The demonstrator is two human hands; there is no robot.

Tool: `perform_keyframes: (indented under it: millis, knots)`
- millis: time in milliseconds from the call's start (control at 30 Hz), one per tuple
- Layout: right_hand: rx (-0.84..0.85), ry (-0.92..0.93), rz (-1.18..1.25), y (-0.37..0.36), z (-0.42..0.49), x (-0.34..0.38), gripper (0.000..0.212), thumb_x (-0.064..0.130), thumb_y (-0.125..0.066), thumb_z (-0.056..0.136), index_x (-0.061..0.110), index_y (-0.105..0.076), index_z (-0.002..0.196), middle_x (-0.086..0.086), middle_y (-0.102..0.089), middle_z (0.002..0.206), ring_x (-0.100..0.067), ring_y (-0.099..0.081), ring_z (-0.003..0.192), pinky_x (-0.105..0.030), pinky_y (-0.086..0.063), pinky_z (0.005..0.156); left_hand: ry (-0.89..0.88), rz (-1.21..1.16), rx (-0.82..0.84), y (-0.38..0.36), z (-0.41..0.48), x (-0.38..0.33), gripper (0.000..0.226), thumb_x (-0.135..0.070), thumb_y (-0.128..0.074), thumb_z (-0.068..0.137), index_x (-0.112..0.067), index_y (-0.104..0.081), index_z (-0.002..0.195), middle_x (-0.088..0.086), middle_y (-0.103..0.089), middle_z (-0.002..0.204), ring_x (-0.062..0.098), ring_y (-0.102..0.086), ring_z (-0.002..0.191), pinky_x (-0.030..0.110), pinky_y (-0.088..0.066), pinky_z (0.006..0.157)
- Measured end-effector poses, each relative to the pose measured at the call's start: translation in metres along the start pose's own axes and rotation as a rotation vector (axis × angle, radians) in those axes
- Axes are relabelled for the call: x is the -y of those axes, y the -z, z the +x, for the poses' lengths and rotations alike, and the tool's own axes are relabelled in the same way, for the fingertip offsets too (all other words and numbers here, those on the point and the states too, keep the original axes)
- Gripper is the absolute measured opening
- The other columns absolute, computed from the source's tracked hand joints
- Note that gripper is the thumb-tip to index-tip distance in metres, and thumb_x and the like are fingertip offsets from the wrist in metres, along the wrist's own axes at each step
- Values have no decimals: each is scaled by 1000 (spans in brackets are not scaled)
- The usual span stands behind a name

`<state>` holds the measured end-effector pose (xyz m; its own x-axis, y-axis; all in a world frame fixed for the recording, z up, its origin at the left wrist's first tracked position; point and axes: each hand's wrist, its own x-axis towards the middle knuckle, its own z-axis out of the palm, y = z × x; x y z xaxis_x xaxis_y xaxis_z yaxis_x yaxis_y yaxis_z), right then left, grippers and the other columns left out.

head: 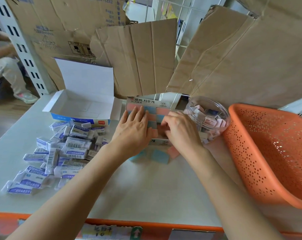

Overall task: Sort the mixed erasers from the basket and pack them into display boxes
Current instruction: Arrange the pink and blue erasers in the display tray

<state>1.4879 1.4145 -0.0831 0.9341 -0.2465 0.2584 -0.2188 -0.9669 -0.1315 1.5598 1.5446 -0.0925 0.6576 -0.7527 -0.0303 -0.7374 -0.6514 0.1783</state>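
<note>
Holding packed erasers (pixel 153 110) down with flat left hand (pixel 134 130), pinching pink eraser (pixel 161 132) in curled right hand (pixel 180 130), box (pixel 146 100) just beneath fingertips (pixel 164 124)

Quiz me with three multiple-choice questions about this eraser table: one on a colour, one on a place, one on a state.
1. What colour is the perforated plastic basket?
A) green B) orange C) grey

2. Where does the pile of white-and-purple wrapped erasers lie?
A) in the basket B) on the pale table, left of the left hand C) on the floor

3. In what state is the white-and-blue cardboard box behind that pile?
A) shut B) open and full C) open and empty

Answers:
1 B, its holed wall is plainly orange.
2 B, the wrapped erasers are spread over the tabletop beside the left forearm.
3 C, its lid stands up and its bare white bottom shows.
</note>
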Motion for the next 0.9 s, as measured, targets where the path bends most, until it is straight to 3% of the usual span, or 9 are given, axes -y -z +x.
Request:
perform_keyframes:
  millis: [200, 567, 667, 800, 900]
  knots:
    - [41, -7, -25, 2, -1, 0, 22, 0, -57, 80, 10, -70, 94, -7, -66, 92, -32, -60, 85, -34, -41, 67, 2, -6, -11, -1, 0, 0, 56, -36, -17, 100, -9, -6, 148, 9, 0, 156, 22, 4, 144, 37, 5, 115]
    - [136, 58, -121, 2, -1, -5, 27, 6, -54, 84, 21, -70, 101, 0, -66, 100, -26, -61, 92, -32, -49, 75, 0, -29, -23, -2, -1, 0, 56, -36, -18, 100, -10, -8, 148, 8, 0, 156, 20, 4, 144, 36, 5, 114]
    - [51, 63, 65, 8, -8, -8, 24, 5, -58, 82, 17, -71, 99, -1, -67, 100, -30, -61, 90, -36, -49, 77, -6, -53, -26, 0, 1, 0, 55, -35, -22, 100, -10, -13, 148, 8, -5, 156, 21, 1, 144, 37, 4, 115]
    - [-169, 58, 328, 18, -39, -15, 18, 1, -60, 82, 11, -71, 91, 0, -67, 93, -16, -62, 82, -28, -47, 73, -103, -119, -190, 7, -5, -4, 40, -26, -42, 94, -17, -45, 134, 6, -38, 143, 25, -28, 134, 35, -17, 110]
    - [-231, 46, 376, 19, -65, -22, 19, 5, -55, 81, 11, -70, 91, 1, -66, 93, -13, -62, 84, -27, -47, 75, -190, -253, -319, 15, -20, -19, 21, -17, -54, 88, -14, -65, 106, 5, -59, 109, 26, -52, 100, 32, -37, 82]
